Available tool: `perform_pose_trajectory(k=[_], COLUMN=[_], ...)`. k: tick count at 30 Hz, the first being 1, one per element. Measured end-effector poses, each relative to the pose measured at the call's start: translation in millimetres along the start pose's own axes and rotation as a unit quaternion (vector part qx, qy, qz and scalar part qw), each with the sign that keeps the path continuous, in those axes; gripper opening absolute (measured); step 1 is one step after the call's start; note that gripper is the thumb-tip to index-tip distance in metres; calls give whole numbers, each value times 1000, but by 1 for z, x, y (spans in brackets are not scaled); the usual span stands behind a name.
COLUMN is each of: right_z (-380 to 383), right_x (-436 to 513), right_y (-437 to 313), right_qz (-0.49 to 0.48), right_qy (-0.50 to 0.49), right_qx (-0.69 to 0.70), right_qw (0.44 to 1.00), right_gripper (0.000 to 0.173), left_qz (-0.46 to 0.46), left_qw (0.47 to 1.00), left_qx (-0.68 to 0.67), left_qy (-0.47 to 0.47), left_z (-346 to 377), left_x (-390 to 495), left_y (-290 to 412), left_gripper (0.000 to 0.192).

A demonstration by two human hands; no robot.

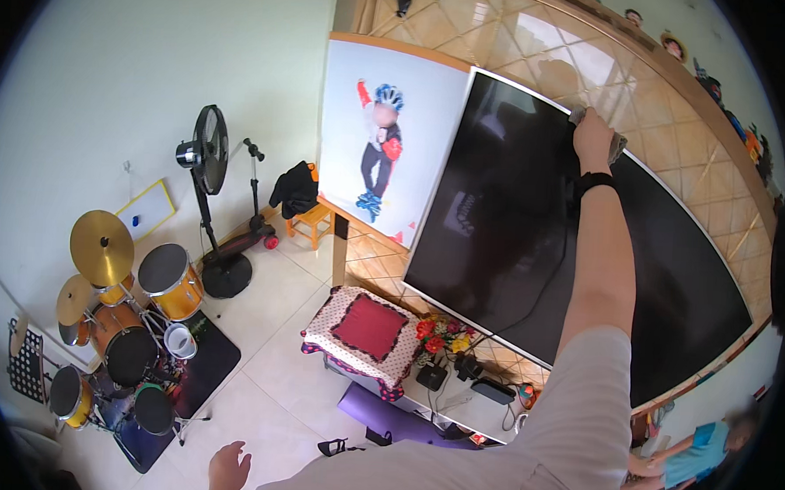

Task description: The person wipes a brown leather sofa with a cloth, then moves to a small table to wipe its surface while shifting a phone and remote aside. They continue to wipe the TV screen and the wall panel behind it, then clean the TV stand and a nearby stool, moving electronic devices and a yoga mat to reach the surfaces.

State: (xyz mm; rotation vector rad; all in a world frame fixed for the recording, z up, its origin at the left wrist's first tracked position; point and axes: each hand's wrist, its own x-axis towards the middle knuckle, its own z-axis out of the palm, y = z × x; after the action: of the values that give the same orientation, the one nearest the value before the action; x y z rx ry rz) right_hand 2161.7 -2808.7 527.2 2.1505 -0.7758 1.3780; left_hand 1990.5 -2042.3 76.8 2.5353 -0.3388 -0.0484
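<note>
My right hand [594,141] is raised to the top edge of a large wall-mounted flat-screen television [499,204]. It grips a crumpled grey cloth [618,148], which touches the white frame there. A black band circles that wrist. The dark screen shows reflections, and a black cable hangs across it. Low at the left, my left hand [229,469] hangs in the air over the tiled floor, fingers apart and holding nothing. Left of the television is a poster [346,111] of a skater in a helmet.
Below the television, a white cabinet [419,394] bears a cloth-covered box [323,321], artificial flowers [435,344] and black devices [493,390]. A rolled purple mat [372,411] lies underneath. A drum kit [131,355], pedestal fan [209,151] and scooter [235,243] stand left. Another person [695,455] is at right.
</note>
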Motion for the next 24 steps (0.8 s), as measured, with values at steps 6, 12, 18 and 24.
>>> perform_pose_trajectory(k=[6,12,18,24], right_z=[23,45,46,40], right_x=[16,30,32,-37], right_y=[-97,-198,-272,-364], right_qz=[-22,-69,-117,-61], right_qy=[7,34,10,-153], right_qx=[1,-2,80,477], right_qw=[1000,997,990,863], right_gripper=[20,18,19,24], left_qz=[-27,-57,-20,51], left_qw=[999,997,999,998], left_qx=[-4,-16,-39,-38], left_qy=[-42,-49,-20,-9], left_z=[7,2,-4,-21], left_x=[30,103,165,230], left_y=[-37,-34,-21,-44], left_gripper=[33,32,31,29])
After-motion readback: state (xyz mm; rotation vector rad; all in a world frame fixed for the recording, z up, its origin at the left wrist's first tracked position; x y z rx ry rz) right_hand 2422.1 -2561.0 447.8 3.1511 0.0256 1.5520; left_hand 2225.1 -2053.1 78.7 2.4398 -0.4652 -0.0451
